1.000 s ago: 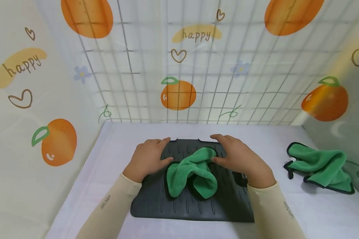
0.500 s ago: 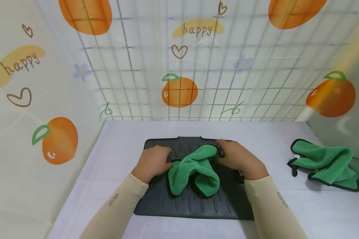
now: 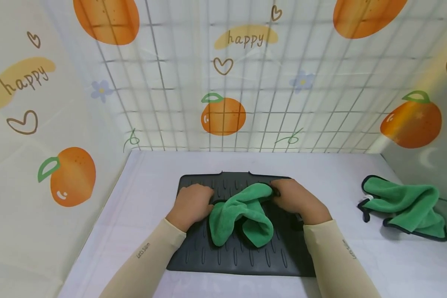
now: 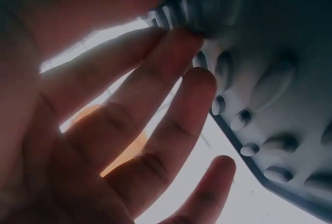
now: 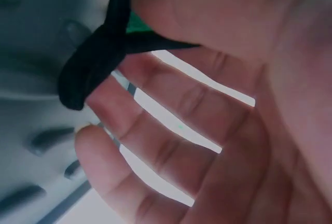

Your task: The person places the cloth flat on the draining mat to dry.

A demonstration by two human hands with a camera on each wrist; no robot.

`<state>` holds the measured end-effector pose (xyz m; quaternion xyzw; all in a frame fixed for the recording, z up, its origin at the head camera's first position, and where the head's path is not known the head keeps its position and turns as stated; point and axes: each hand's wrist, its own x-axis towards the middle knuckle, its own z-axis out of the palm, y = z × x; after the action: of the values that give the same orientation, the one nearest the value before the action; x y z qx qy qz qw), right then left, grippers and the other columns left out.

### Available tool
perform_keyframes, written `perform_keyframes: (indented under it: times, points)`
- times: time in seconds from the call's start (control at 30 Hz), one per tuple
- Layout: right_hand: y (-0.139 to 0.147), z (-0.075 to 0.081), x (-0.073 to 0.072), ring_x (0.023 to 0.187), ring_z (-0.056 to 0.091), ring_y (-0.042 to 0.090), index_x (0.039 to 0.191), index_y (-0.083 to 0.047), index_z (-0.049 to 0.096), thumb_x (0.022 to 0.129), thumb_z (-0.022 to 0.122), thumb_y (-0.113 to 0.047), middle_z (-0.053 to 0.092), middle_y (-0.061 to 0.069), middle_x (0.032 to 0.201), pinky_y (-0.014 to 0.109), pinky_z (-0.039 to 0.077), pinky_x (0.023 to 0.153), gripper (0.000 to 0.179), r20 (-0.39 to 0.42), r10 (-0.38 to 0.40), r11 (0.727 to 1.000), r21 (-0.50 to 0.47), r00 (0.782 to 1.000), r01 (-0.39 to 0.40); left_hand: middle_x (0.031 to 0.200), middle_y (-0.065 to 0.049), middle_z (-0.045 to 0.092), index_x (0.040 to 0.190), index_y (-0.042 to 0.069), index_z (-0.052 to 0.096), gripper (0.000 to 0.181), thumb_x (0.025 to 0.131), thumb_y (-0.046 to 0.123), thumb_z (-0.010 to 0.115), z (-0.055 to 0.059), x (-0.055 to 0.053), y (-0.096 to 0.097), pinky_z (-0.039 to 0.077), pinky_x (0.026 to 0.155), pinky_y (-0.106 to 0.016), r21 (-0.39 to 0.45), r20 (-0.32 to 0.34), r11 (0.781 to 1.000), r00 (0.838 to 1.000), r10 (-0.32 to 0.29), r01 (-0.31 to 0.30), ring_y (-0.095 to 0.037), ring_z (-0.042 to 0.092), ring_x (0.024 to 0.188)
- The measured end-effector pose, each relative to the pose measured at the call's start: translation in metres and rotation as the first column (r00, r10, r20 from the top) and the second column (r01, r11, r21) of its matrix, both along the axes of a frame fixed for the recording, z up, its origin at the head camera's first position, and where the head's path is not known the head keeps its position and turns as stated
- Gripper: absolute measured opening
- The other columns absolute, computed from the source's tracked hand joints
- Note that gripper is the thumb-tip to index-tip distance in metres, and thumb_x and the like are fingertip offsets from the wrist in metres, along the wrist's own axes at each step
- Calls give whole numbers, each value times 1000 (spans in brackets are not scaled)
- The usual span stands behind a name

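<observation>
Your right hand (image 3: 299, 200) pinches the far right corner of a green cloth (image 3: 242, 207); the side view at that wrist shows its dark edging (image 5: 88, 73) by your thumb and fingers. Your left hand (image 3: 193, 203) is at the opposite side of the cloth, thumb beside its edge, other fingers extended with tips at the mat. Whether the left thumb and forefinger grasp the fabric cannot be told. The cloth lies crumpled between your two hands, its folds raised toward you.

Beneath the cloth and both hands is a black mat (image 3: 234, 260) with raised ridges. It rests on a table covered in white (image 3: 134, 198). Note the coverage: your left hand hides part of the mat's left side, and your right forearm, in a beige sleeve (image 3: 342, 256), hides part of its right edge. A dark piece (image 3: 297, 223) shows just beside your right wrist, partly hidden by it; its nature is unclear.

A second green cloth (image 3: 413, 200), dark-edged and crumpled, lies on the table well to the right of your right hand, with a small white tag (image 3: 368, 198) on its side nearest you. Beyond both hands stands a pale sheet (image 3: 188, 103) printed with oranges and hearts.
</observation>
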<state>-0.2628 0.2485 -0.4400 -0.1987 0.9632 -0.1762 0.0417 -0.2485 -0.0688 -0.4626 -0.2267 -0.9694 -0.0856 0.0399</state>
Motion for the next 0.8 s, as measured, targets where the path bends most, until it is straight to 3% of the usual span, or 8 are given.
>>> perform_keyframes:
  times: [0.13,0.33,0.43,0.57,0.8]
  points:
    - [1,1,0,75,53,19,89,-13,61,96,69,-1,56,-2,78,42,47,73,16,-10,1,1000,-2,1000,-1,74,1,68,80,21,75,19,96,30,79,0,1,1,56,71,-51,-8,-18,1000,1000,-5,5,-21,66,72]
    - [3,0,0,71,51,18,86,-13,59,94,65,2,53,-1,76,41,45,70,19,-21,3,1000,-9,1000,-3,85,3,75,87,23,80,8,93,28,83,-6,-2,1,56,77,-53,8,-58,1000,998,-14,15,-22,70,80]
    - [4,1,0,72,53,19,89,-12,64,93,63,3,59,-1,79,41,46,70,16,-29,-9,1000,-19,1000,8,84,4,75,85,24,80,9,93,25,83,-7,-3,1,56,77,-54,18,-66,1000,998,-21,23,-22,71,80]
    - [7,1,-3,77,58,19,102,-9,73,92,61,3,68,-1,88,42,50,74,20,-57,-22,999,-45,998,19,76,7,68,77,25,72,20,95,23,79,-7,-4,-2,54,72,-48,17,-51,999,998,-28,29,-17,65,73]
    - [14,7,-4,72,55,20,112,-7,72,94,64,-6,59,0,78,42,46,70,19,-34,-74,993,-97,997,70,66,10,53,69,24,58,29,91,11,73,-1,-8,-16,43,62,-42,59,-71,998,997,16,-11,-13,51,62]
